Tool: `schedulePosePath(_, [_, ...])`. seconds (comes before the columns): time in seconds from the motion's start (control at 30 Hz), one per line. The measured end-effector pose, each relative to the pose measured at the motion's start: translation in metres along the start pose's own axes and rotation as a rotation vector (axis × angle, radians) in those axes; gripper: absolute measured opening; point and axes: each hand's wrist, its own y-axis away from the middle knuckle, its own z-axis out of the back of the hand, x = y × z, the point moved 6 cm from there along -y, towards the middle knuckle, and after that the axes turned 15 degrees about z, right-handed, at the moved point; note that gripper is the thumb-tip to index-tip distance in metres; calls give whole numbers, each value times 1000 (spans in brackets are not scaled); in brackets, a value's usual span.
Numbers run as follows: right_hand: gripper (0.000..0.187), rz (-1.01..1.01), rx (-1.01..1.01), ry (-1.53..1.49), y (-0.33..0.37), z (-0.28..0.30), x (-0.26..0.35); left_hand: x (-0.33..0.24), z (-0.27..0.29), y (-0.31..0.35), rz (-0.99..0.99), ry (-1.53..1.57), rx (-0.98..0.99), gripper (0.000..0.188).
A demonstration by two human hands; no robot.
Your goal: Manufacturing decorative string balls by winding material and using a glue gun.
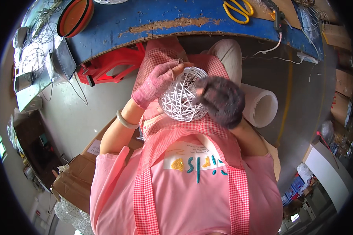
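Note:
A white woven wicker ball [182, 98] rests in my lap on the red-checked apron [157, 64]. My left hand [159, 82], in a pink glove with bare fingertips, grips the ball along its upper left side. At the ball's right side is my right hand [221, 101] in a dark glove. It is smeared by motion, and its fingers cannot be made out. Whether it holds anything is hidden.
Ahead is a blue worktable [117, 33] with a worn edge, yellow-handled scissors [239, 11], a glue gun [278, 19] and a round orange-lined tray [75, 17]. A red plastic stool [111, 66] stands beneath. A white roll [261, 107] lies right; a cardboard box [76, 180] stands left.

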Motion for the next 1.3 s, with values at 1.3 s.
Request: schedulePosePath(1.3, [14, -57, 26, 64, -20, -21, -55, -16, -14, 23, -74, -371, -263, 38])
